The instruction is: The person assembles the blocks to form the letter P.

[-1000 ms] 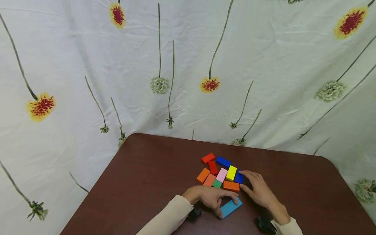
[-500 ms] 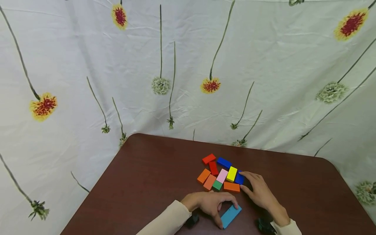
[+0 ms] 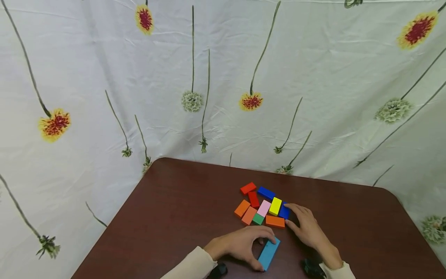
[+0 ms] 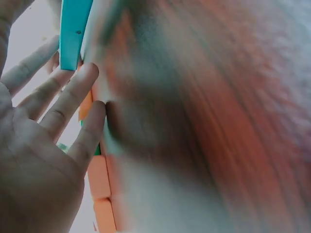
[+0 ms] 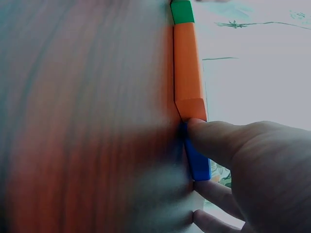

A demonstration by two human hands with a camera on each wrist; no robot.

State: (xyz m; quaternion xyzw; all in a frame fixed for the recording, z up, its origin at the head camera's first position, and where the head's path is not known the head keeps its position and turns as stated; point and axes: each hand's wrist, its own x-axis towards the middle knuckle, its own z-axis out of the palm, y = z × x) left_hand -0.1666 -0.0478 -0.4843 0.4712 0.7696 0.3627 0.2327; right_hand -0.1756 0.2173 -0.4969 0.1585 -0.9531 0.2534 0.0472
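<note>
My left hand (image 3: 242, 245) holds a flat light blue block (image 3: 269, 254) lengthwise, thumb at its near end and fingertips at its far end. The left wrist view shows that block (image 4: 73, 36) at the fingertips, the other fingers spread. My right hand (image 3: 308, 228) spans a dark blue block (image 3: 283, 211) at the right of a cluster, index finger at its far end and thumb at its near end. In the right wrist view the thumb lies over the dark blue block (image 5: 198, 162), right at the corner of an orange block (image 5: 188, 63).
The cluster lies flat on the dark brown table (image 3: 181, 201): a yellow block (image 3: 275, 206), a pink block (image 3: 263, 208), a green block (image 3: 258, 219), another dark blue block (image 3: 266, 192), plus several red and orange ones. Behind hangs a flowered white cloth (image 3: 223, 77).
My left hand has drawn the light blue block nearer and a little left, turning it more upright in the head view. The right hand and the cluster stay put.
</note>
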